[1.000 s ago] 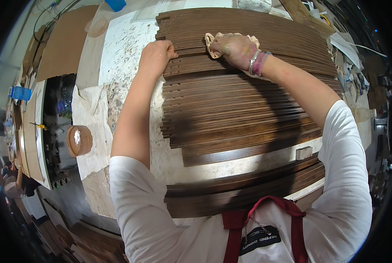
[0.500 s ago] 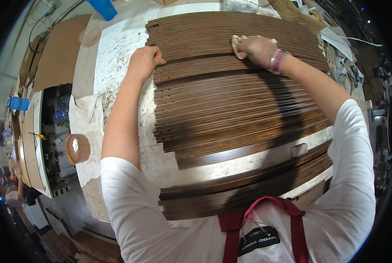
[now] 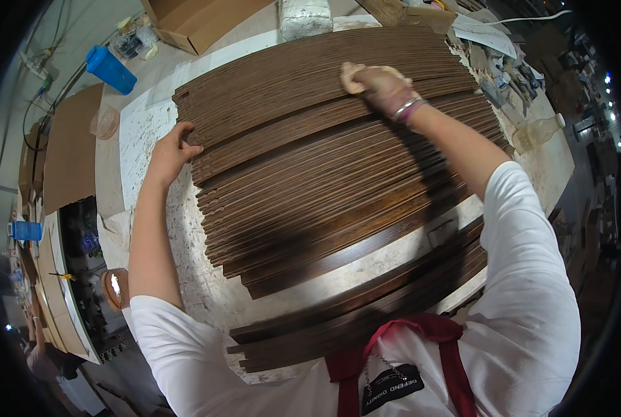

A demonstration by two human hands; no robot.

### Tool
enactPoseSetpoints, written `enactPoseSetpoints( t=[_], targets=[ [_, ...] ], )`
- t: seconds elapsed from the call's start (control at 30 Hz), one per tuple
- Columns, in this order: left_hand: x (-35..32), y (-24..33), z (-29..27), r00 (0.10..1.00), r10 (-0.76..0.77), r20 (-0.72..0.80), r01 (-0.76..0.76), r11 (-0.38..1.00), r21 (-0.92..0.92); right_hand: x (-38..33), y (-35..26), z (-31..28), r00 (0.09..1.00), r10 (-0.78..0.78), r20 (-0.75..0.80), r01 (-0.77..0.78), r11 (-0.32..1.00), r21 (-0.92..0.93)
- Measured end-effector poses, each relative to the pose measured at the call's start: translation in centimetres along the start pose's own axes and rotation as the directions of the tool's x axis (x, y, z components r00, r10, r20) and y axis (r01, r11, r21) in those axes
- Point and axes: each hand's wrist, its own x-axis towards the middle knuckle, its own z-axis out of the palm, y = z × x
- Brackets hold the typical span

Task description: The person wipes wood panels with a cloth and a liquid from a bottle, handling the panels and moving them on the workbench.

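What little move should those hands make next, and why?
Probably slide the right hand and its pale cloth leftward along the dark wooden strips: the cloth appears to rest on them, bare wood lies to its left, and the left hand seems to brace their left ends.

The pale, stained table carries brown wooden strips, a blue cup and clear bottle.
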Motion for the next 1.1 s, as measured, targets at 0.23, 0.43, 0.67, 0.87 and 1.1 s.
enactPoseSetpoints(
  t=[0.23,0.43,0.67,0.87,1.1],
  targets=[
    [1.4,6.7,7.2,0.903,0.211,-0.374,-0.112,0.957,0.268,5.3,-10.0,2.5,0.998,-0.058,0.005,0.046,0.84,0.54],
    [0.9,8.9,12.7,0.984,-0.04,-0.173,0.118,0.874,0.471,1.5,-4.0,2.0,0.997,0.059,0.047,-0.069,0.964,0.259],
    [1.5,9.4,13.5,0.984,-0.033,-0.174,0.12,0.848,0.517,-5.1,9.9,-5.1,0.844,0.536,0.001,-0.532,0.838,0.125],
    [1.8,8.6,12.8,0.986,-0.048,-0.162,0.128,0.838,0.531,-0.5,1.3,-2.4,0.904,0.363,0.225,-0.355,0.932,-0.076],
    [5.9,20.4,17.3,0.962,0.18,-0.206,-0.051,0.859,0.51,-4.8,6.2,-8.7,0.937,0.291,0.192,-0.331,0.916,0.227]
  ],
)
